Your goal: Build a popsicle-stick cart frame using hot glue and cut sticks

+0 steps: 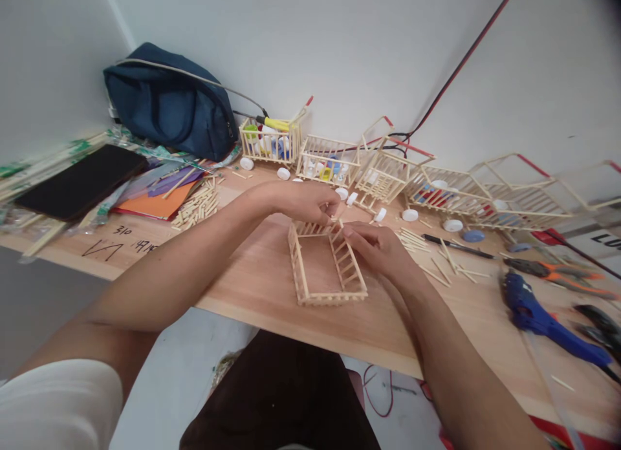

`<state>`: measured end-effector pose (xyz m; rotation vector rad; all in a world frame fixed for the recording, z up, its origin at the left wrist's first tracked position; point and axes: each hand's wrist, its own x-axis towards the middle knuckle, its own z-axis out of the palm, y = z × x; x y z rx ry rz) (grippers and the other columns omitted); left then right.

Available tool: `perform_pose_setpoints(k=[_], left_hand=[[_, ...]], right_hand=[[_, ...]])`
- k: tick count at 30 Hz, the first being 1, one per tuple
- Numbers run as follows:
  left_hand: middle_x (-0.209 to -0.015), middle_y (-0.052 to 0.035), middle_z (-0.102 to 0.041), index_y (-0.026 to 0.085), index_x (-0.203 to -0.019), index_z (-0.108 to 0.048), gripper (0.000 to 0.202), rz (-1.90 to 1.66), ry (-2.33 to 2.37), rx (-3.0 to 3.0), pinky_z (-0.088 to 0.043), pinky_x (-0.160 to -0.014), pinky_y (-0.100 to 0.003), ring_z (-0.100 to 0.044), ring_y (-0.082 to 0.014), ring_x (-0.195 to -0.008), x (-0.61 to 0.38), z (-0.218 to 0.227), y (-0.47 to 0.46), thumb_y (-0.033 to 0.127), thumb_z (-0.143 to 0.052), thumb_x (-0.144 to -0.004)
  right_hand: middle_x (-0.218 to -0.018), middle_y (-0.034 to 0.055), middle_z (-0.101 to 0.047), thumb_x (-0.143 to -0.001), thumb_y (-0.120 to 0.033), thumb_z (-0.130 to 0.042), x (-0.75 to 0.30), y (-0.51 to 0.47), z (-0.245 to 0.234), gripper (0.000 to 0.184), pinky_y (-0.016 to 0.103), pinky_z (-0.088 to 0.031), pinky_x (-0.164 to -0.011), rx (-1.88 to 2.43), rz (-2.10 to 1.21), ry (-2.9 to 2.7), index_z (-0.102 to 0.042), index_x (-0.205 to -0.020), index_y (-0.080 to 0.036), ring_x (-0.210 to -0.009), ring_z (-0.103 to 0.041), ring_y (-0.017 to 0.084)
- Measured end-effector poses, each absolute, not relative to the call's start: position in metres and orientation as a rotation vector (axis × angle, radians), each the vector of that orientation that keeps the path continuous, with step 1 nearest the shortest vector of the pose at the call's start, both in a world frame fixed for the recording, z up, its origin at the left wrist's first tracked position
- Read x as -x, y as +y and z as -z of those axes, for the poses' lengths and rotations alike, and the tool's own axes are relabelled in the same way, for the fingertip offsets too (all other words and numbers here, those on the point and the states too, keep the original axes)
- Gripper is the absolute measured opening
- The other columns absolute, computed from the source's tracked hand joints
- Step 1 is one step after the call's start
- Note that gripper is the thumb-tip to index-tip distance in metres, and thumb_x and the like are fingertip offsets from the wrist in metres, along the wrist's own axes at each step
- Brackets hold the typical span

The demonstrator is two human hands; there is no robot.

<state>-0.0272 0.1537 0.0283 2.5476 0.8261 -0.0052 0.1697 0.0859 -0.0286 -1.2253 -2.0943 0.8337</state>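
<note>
I see the stick frame (348, 267) lying on the bench (252, 275), directly under and between my two hands. It is an open rectangular box of thin wooden sticks with four railed walls standing. As far as I can judge, the walls are joined all round. It has no handle and no caps under it, and I cannot tell whether it has a floor.

My left hand (305, 203) is closed in a pinch on the top of the far wall, at the corner away from me. My right hand (376, 246) pinches the same corner from the other side, fingertips on the rail of the right wall. Whether a loose stick sits between the fingers is too small to tell.

Just beyond both hands, a row of stick carts (330, 158) runs along the wall, with red-tipped handles and white bottle caps (410, 215) lying beside them. Those look complete next to the bare frame. To the right of my right hand lie loose sticks (431, 259), a pen (456, 246), orange pliers (557, 272) and a blue glue gun (538, 314). To the left of my left hand there is a stick pile (196, 207), and a dark blue bag (169, 107) further off.
</note>
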Motion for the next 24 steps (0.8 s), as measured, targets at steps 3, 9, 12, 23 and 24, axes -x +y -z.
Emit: perform_pose_setpoints(k=[3,9,12,23,24], left_hand=[[-0.067,0.002,-0.051,0.014,-0.082,-0.055,0.006,0.011,0.827,-2.549,-0.029,-0.058,-0.022,-0.044,-0.0109,-0.062,0.0277,-0.0279,0.1541,0.019,-0.057,-0.08],[-0.069,0.0007,-0.055,0.014,-0.083,-0.056,0.007,-0.014,0.817,-2.552,-0.03,-0.059,-0.022,-0.046,-0.0116,-0.064,0.0291,-0.0262,0.1551,0.019,-0.057,-0.079],[-0.068,0.0006,-0.055,0.014,-0.082,-0.056,0.008,-0.016,0.81,-2.554,-0.03,-0.06,-0.023,-0.046,-0.0118,-0.064,0.0291,-0.026,0.1554,0.021,-0.057,-0.079],[-0.068,0.0006,-0.055,0.014,-0.082,-0.056,0.01,-0.032,0.801,-2.532,-0.029,-0.058,-0.023,-0.046,-0.0117,-0.062,0.029,-0.026,0.1549,0.024,-0.057,-0.08],[-0.068,0.0005,-0.056,0.014,-0.081,-0.056,0.01,-0.035,0.8,-2.533,-0.029,-0.058,-0.023,-0.046,-0.0117,-0.063,0.029,-0.0259,0.155,0.024,-0.057,-0.08]], right_hand=[[-0.074,0.0042,-0.063,-0.093,-0.046,-0.044,-0.17,0.0868,0.0298,0.043,0.029,-0.044,-0.071,1.222,-0.849,-2.098,-0.056,-0.062,-0.019,-0.08,-0.06,0.021],[-0.078,0.0042,-0.065,-0.093,-0.045,-0.044,-0.1697,0.0864,0.0297,0.041,0.03,-0.043,-0.072,1.223,-0.855,-2.087,-0.06,-0.066,-0.019,-0.08,-0.06,0.021],[-0.079,0.0044,-0.065,-0.093,-0.045,-0.045,-0.1694,0.0862,0.0289,0.041,0.03,-0.044,-0.073,1.214,-0.866,-2.085,-0.059,-0.066,-0.019,-0.082,-0.061,0.021],[-0.073,0.0047,-0.064,-0.092,-0.049,-0.046,-0.1704,0.0859,0.0287,0.044,0.029,-0.044,-0.069,1.229,-0.85,-2.085,-0.062,-0.065,-0.018,-0.077,-0.059,0.02],[-0.072,0.0048,-0.064,-0.092,-0.049,-0.046,-0.1704,0.0859,0.0285,0.044,0.029,-0.044,-0.068,1.228,-0.852,-2.088,-0.063,-0.066,-0.018,-0.077,-0.059,0.02]])
